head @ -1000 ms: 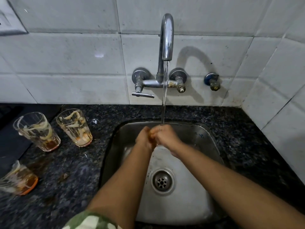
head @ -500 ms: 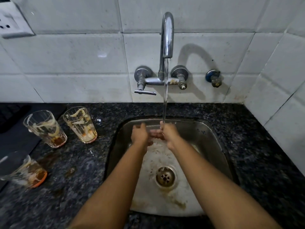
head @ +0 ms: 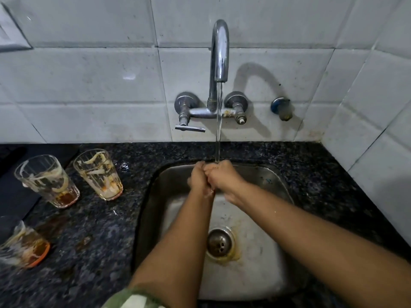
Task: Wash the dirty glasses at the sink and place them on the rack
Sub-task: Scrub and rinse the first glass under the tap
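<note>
Three dirty glasses streaked with pale residue stand on the dark granite counter left of the sink: one [head: 99, 174] nearest the basin, one [head: 47, 181] further left, one [head: 22, 245] at the left edge with orange liquid at its bottom. Over the steel sink [head: 279, 183], my left hand [head: 198, 177] and my right hand [head: 223, 177] are pressed together with fingers curled, under the water stream [head: 219, 130] from the tap [head: 219, 52]. Neither hand holds a glass.
The drain [head: 220, 242] lies in the basin's middle, ringed with brown stains. A lever handle [head: 190, 128] juts from the tap's left valve. A black mat [head: 13, 196] covers the counter's far left. Tiled walls close off the back and right. No rack is in view.
My hands parted slightly half a second ago and are now pressed together again under the stream. The view has shifted a little; the glasses have not moved.
</note>
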